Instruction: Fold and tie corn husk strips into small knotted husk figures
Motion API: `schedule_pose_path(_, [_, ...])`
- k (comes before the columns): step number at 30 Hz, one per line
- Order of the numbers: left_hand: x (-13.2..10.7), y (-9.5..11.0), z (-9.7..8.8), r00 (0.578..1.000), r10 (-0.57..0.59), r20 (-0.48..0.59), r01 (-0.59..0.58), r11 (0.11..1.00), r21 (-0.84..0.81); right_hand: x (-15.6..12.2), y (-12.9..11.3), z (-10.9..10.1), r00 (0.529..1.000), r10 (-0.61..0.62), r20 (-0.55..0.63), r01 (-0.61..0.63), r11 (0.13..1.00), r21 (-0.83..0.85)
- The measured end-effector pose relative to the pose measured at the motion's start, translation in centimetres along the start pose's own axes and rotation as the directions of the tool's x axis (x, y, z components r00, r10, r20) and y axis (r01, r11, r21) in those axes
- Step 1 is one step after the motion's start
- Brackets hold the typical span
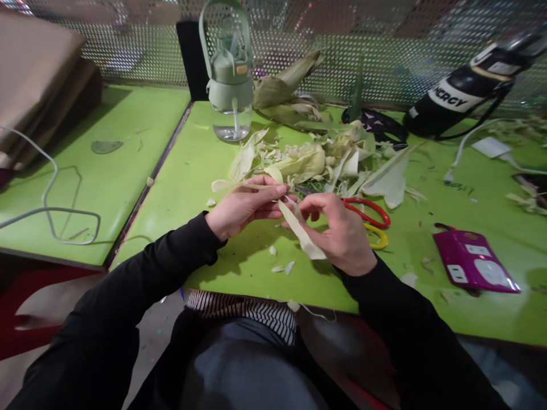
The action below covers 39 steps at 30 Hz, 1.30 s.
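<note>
Both hands meet at the middle of the frame over the green counter (192,171). The left hand (241,209) pinches the upper end of a pale strip (305,239) of husk between thumb and fingers. The right hand (342,233) closes its fingers on the same strip a little lower, so each grip is closed on it. The loose end hangs toward the lower right, across the right hand. The strip is held just above the counter, not lying on it.

Judging by how things lie, the work on the husks is well under way but not over. A pile (307,159) of husks and torn leaves lies just behind the hands, and small scraps (282,266) lie below them.

Counted:
- one strip in hand
- one pile
- about three scraps below the hands
- one pair of scissors (371,219), with a red and a yellow loop, just right of the right hand
- one bottle (228,74) at top centre
- one purple pack (474,262) at the right
</note>
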<state>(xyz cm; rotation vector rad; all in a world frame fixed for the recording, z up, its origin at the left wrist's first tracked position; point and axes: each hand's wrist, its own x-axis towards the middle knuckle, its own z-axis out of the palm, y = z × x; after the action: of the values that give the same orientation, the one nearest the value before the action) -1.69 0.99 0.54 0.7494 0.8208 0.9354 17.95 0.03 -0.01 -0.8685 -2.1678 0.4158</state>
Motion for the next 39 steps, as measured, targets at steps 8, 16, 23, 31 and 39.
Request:
schedule_pose_path(8, [-0.2, 0.1, 0.5, 0.999, -0.026, -0.026, 0.028, 0.996, 0.088, 0.2, 0.3, 0.3, 0.974, -0.228, 0.008, 0.223, 0.941, -0.255])
schedule_pose_path(16, [-0.2, -0.1, 0.1, 0.999, -0.029, 0.042, 0.028, 0.999, 0.034, 0.0, -0.4, 0.7, 0.966, 0.240, -0.100, -0.236, 0.970, 0.049])
schedule_pose_path(23, [-0.3, 0.0, 0.0, 0.999, 0.040, 0.024, -0.045, 0.972, 0.232, 0.0, -0.1, 1.3, 0.921, 0.390, -0.018, -0.366, 0.879, 0.304])
schedule_pose_path(31, [-0.4, 0.0, 0.3, 0.997, 0.079, 0.011, -0.079, 0.961, 0.264, -0.1, -0.9, 1.8, 0.942, 0.327, -0.078, -0.326, 0.945, 0.035])
schedule_pose_path(39, [-0.1, -0.3, 0.3, 0.999, -0.044, -0.033, 0.047, 0.995, 0.086, 0.1, -0.3, 2.1, 0.890, 0.450, 0.071, -0.439, 0.804, 0.402])
